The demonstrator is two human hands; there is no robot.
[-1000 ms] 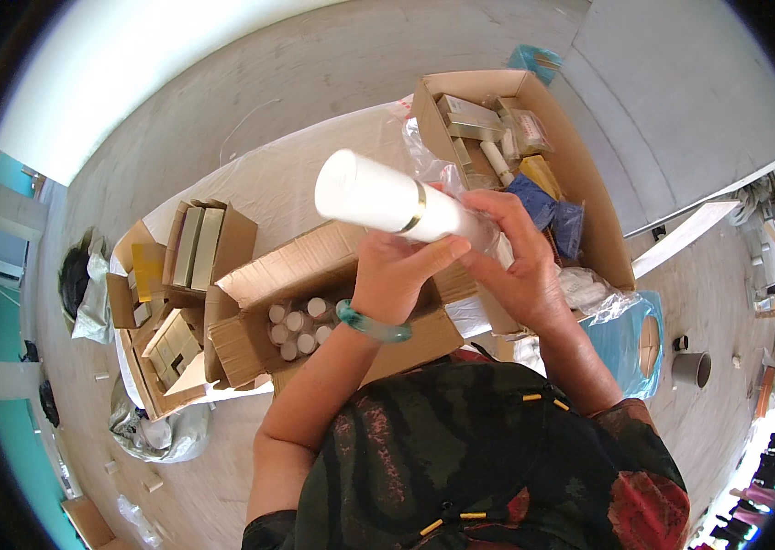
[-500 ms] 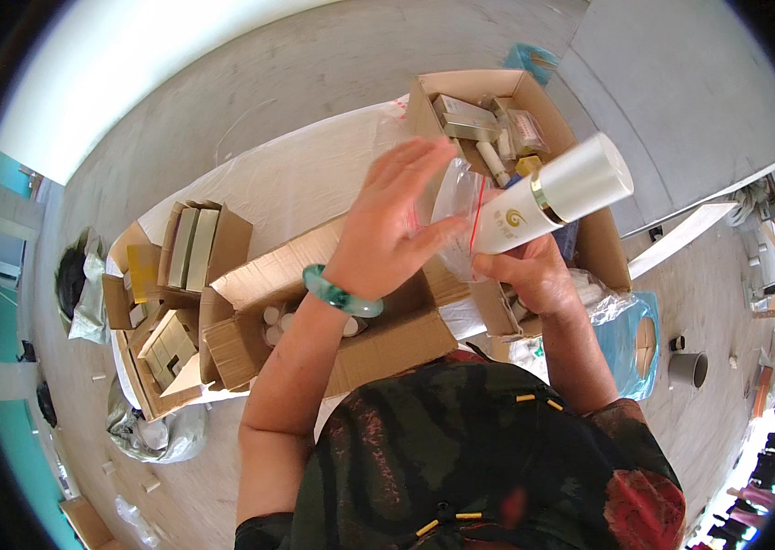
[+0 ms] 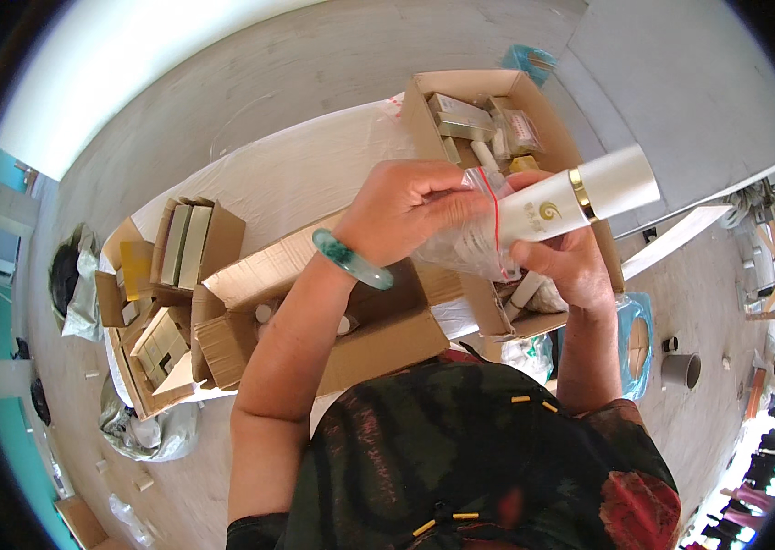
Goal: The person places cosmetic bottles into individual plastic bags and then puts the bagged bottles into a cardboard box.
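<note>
A pearly white cosmetic bottle (image 3: 548, 215) with a gold ring and a long cap is gripped in my right hand (image 3: 575, 266), tilted up to the right. Its lower end sits in the mouth of a clear zip bag (image 3: 465, 243) with a red seal line. My left hand (image 3: 415, 206), a green bangle on its wrist, pinches the bag's edge between thumb and fingers. Both hands are above the gap between an open carton of small bottles (image 3: 378, 339) and a carton of mixed packages (image 3: 420, 101).
To the left stand cartons of flat boxes (image 3: 190, 243) and small cream boxes (image 3: 167, 348). White sheeting (image 3: 287, 160) covers the table. A grey bin (image 3: 681, 370) and a blue plastic-wrapped item (image 3: 635, 339) are on the right; a plastic sack (image 3: 154, 431) lies at lower left.
My left hand has closed from an open, spread pose onto the bag. The bottle has shifted slightly right and down, its base now further toward the bag's mouth.
</note>
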